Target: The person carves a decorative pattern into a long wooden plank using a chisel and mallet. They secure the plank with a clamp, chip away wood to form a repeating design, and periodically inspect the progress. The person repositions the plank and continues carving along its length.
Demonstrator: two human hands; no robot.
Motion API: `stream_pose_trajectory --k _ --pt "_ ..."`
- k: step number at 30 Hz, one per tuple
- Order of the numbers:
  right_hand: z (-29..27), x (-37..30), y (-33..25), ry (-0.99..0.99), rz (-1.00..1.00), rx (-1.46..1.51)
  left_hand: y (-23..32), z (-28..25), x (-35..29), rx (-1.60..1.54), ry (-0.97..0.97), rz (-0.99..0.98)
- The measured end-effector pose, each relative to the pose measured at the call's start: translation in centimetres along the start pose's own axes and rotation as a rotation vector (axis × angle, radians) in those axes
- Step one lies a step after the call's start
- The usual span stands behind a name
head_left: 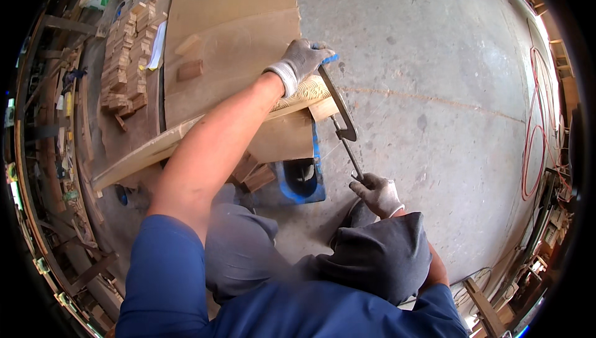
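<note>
A dark metal clamp [341,107] sits at the right corner of a wooden workbench top [310,91], beside a light wood block [322,109] under the edge. My left hand [300,60], in a grey work glove, is closed round the clamp's upper end, above the board. Something blue shows at its fingertips. Lower down, my right hand [377,194], gloved too, grips the lower end of the clamp's screw rod [351,155]. The rod slants down from the clamp to that hand. Where the clamp's upper jaw meets the board is hidden by my left hand.
Brown cardboard [233,40] covers the top, with a small wood block [190,70] on it. Stacks of cut wood pieces [127,52] lie to the left. Under the bench stands a blue-edged dark box [301,190]. A red hose [531,127] is coiled at the right.
</note>
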State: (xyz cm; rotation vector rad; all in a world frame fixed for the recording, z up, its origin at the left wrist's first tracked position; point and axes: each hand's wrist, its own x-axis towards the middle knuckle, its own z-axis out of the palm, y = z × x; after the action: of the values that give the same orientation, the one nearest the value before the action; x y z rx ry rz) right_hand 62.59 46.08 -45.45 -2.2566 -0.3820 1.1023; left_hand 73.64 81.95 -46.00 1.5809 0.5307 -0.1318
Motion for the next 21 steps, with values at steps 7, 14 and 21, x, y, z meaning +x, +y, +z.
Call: stream_pose_trajectory --k 7,14,21 --pt "1.4 0.6 1.3 0.082 -0.024 -0.036 0.7 0.6 -0.9 0.149 0.001 -0.01" --pt "2.3 0.8 1.6 0.16 -0.08 -0.103 0.1 0.7 -0.3 0.121 0.017 0.022" --pt "2.7 0.9 2.2 0.139 -0.026 0.056 1.6 1.0 -1.5 0.081 0.021 -0.069"
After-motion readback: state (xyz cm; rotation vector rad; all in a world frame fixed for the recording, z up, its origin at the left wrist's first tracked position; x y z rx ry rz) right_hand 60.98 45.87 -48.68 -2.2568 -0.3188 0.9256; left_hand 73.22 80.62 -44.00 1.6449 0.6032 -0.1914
